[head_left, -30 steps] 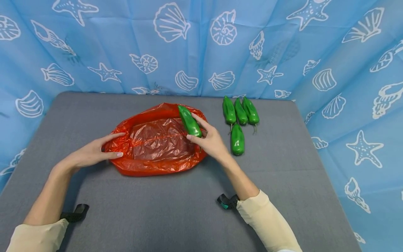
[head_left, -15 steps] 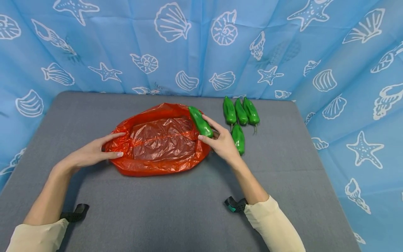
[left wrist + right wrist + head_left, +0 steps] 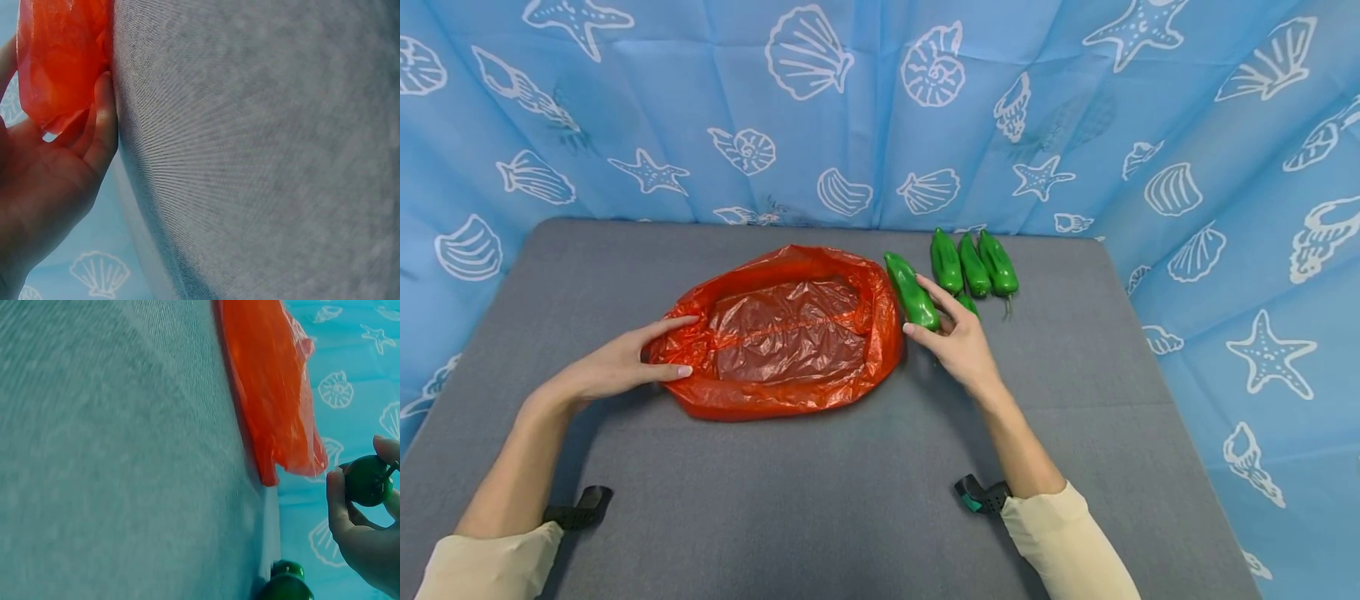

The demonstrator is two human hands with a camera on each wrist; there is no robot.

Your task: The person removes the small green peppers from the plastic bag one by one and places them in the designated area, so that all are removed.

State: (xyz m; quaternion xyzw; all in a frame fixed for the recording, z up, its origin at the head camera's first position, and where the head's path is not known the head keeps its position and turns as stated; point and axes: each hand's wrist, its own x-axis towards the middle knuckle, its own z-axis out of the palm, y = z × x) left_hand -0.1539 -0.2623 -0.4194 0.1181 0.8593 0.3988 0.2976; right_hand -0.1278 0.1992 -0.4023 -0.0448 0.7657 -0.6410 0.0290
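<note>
An orange-red plastic bag (image 3: 793,404) lies with its mouth spread wide on the grey table. My left hand (image 3: 610,364) grips its left end, thumb on the near side; in the left wrist view the fingers curl against the bag (image 3: 62,62). To the right of the bag, my right hand (image 3: 962,346) holds a green pepper (image 3: 913,293) between thumb and fingers. The right wrist view shows this pepper (image 3: 367,481) raised above the tabletop, stem end toward the camera. Inside the bag I see only crinkled plastic.
Three green peppers (image 3: 973,265) lie side by side at the table's back right. Another pepper (image 3: 967,302) sits just in front of them, mostly hidden by my right hand. A blue curtain (image 3: 880,108) with white shell prints hangs behind the grey table (image 3: 760,508).
My right hand has moved rightward with the green pepper, from over the bag's right end to beside it, covering most of the front pepper. My left hand has stayed on the bag.
</note>
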